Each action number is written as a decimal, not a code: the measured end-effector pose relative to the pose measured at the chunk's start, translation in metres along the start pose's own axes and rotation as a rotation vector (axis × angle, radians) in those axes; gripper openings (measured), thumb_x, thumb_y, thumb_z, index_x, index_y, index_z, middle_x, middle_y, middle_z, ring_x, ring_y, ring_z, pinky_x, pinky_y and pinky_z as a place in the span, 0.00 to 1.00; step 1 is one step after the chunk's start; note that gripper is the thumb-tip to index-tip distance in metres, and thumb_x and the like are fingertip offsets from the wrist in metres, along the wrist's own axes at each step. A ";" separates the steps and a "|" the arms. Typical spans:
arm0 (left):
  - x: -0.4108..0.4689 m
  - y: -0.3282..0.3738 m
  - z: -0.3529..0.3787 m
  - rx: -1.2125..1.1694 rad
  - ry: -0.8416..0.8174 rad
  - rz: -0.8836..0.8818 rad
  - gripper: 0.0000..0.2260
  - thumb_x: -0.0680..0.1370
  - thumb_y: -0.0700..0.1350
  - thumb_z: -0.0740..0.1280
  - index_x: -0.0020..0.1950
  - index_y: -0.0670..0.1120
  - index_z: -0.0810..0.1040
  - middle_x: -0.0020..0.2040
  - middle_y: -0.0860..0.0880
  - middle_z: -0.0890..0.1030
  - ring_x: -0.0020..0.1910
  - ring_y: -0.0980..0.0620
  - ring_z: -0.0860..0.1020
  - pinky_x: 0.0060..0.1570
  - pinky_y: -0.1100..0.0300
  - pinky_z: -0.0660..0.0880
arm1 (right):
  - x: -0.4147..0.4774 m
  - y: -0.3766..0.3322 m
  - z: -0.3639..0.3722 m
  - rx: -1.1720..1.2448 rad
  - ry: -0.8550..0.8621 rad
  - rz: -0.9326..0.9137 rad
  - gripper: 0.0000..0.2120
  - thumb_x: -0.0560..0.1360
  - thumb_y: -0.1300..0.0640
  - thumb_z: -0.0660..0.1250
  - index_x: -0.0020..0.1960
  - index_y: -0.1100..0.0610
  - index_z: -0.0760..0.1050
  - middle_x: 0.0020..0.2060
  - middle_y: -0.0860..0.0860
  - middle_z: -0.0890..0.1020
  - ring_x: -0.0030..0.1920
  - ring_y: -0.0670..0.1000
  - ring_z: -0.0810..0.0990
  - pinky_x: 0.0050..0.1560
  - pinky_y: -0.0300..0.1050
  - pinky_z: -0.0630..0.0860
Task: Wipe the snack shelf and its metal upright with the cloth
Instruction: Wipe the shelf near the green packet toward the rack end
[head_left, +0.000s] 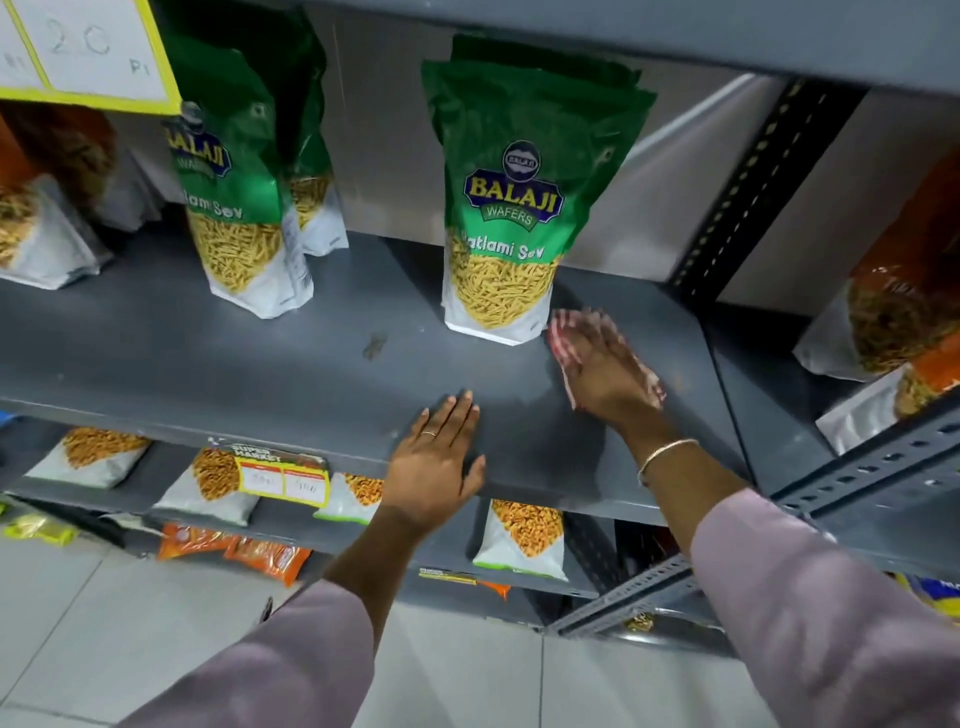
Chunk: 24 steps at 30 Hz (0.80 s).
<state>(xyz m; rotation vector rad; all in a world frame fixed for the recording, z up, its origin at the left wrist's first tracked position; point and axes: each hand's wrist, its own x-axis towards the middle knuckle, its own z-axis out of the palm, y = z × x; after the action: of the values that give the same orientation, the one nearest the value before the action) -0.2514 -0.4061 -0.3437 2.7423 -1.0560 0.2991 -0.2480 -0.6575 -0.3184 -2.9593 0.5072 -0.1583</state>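
The grey snack shelf (208, 358) runs across the view at chest height. My right hand (605, 366) presses a red-and-white checked cloth (563, 340) flat on the shelf, just right of a green Balaji sev pouch (511, 208); the hand is blurred by motion. My left hand (436, 462) lies flat, fingers together, on the shelf's front edge and holds nothing. The black perforated metal upright (753, 192) stands at the back right, apart from both hands. A small dark smudge (375, 345) marks the shelf left of the pouch.
Another green sev pouch (244, 208) stands at the left with more behind it. Orange pouches (904, 306) fill the neighbouring bay on the right. A yellow price tag (283, 480) hangs on the shelf edge. Lower shelves hold more snack packs above a tiled floor (130, 623).
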 end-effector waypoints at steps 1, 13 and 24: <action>0.000 0.000 -0.001 0.003 0.002 -0.003 0.26 0.73 0.53 0.54 0.62 0.39 0.78 0.63 0.43 0.78 0.61 0.45 0.78 0.62 0.55 0.61 | 0.005 -0.001 -0.006 0.034 -0.016 0.041 0.32 0.77 0.46 0.35 0.74 0.53 0.63 0.74 0.57 0.66 0.75 0.62 0.62 0.74 0.58 0.59; 0.001 -0.001 0.004 -0.026 0.071 0.022 0.25 0.74 0.52 0.56 0.62 0.39 0.78 0.65 0.43 0.76 0.62 0.46 0.77 0.63 0.54 0.63 | 0.104 0.015 0.011 -0.136 -0.236 -0.044 0.29 0.75 0.54 0.46 0.75 0.56 0.57 0.72 0.59 0.66 0.68 0.65 0.67 0.71 0.59 0.65; 0.002 -0.003 0.002 -0.059 0.039 0.006 0.31 0.82 0.55 0.42 0.63 0.39 0.78 0.65 0.43 0.76 0.63 0.46 0.76 0.68 0.59 0.57 | 0.079 0.034 -0.018 0.051 -0.086 0.564 0.34 0.78 0.53 0.54 0.79 0.55 0.41 0.79 0.55 0.43 0.78 0.62 0.41 0.77 0.61 0.42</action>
<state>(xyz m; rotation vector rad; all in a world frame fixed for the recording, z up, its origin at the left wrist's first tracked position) -0.2483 -0.4058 -0.3459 2.6709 -1.0464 0.3156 -0.1872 -0.7179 -0.2990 -2.6304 1.2641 0.0169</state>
